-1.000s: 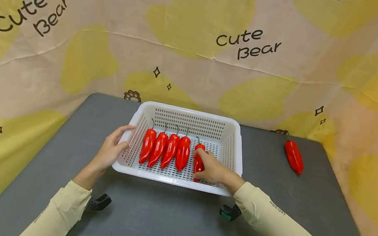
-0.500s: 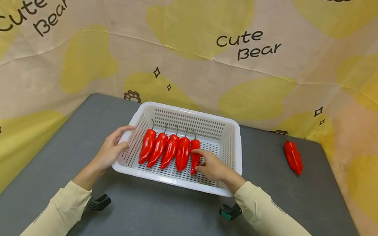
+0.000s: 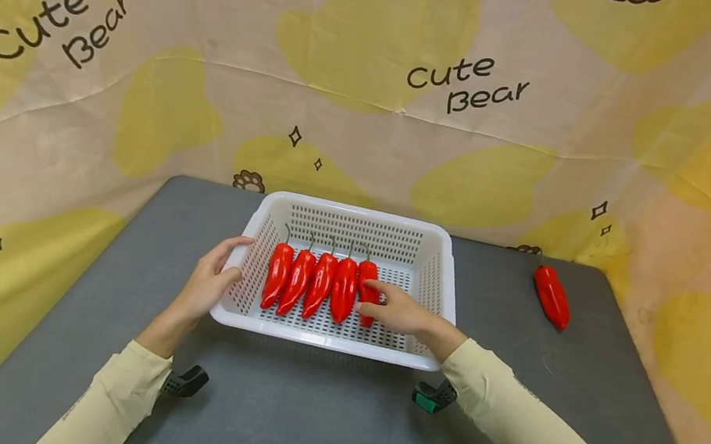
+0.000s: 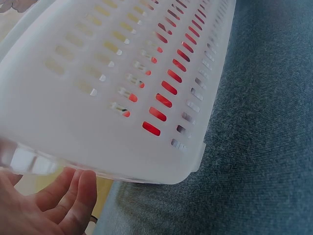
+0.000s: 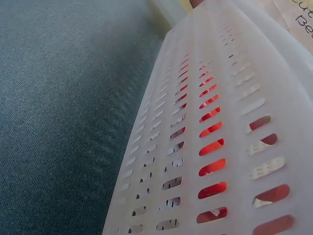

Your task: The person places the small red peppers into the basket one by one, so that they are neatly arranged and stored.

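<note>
A white perforated plastic basket [image 3: 327,342] sits on the grey table, with several glossy red peppers [image 3: 320,285] side by side in it, stems away from me. My left hand [image 3: 202,289] holds the basket's left rim; in the left wrist view its curled fingers [image 4: 80,198] are at the rim. Inside the basket, my right hand [image 3: 402,314] has finger and thumb on the rightmost red pepper [image 3: 369,270], partly covering it. That pepper lies right beside its neighbour. The right wrist view shows the basket's slotted wall [image 5: 190,161] with red behind it; the right hand is hidden there.
Another red pepper [image 3: 552,297] lies on the table [image 3: 306,420] at the far right, outside the basket. A printed cloth [image 3: 374,35] hangs behind and along both sides. Inside the basket, bare floor shows right of the peppers.
The rightmost pepper in the basket has shifted left, up against the row, with my right hand on it. The right thumb now lies further left across the pepper. My left hand has stayed put.
</note>
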